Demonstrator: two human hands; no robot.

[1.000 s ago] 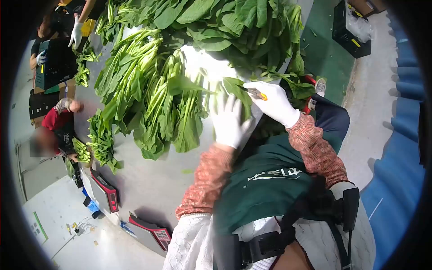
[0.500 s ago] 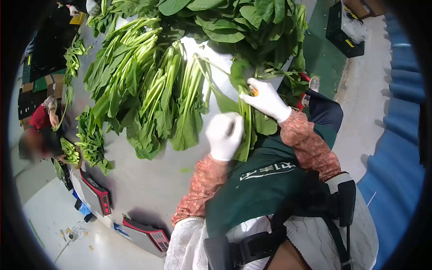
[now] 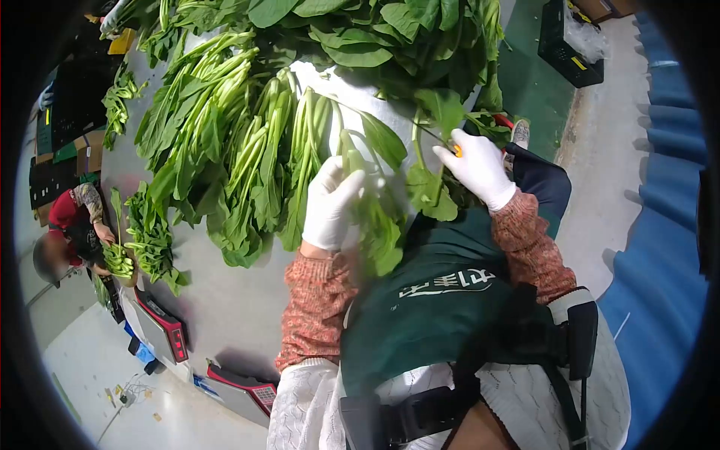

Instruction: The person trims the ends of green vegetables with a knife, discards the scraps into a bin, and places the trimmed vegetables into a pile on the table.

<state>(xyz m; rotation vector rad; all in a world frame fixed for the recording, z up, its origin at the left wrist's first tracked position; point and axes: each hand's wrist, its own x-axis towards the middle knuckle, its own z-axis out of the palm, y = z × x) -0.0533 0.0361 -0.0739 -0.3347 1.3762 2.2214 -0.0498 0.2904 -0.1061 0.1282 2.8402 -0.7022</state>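
My left hand (image 3: 330,204), in a white glove, is closed around a leafy green stalk (image 3: 381,234) whose leaf end is smeared by motion. It is beside the bunches of leafy greens (image 3: 304,161) laid stalks-up on the table. In its white glove, my right hand (image 3: 481,171) grips a small knife (image 3: 458,151); the orange handle peeks out between the fingers and a thin dark blade points up and left. Just left of that hand, another leafy stalk (image 3: 429,187) hangs at the table edge, overlapping my green apron (image 3: 427,300).
A big pile of broad leaves (image 3: 420,34) covers the far side of the metal table (image 3: 225,315). Two red-rimmed scales (image 3: 169,330) stand along the left edge. Across the table, a person in red (image 3: 71,217) handles greens. A black crate (image 3: 570,49) is on the floor.
My left hand has moved left, away from my right hand, carrying a stalk toward the bunches. My right hand has shifted slightly right, and the knife blade now shows.
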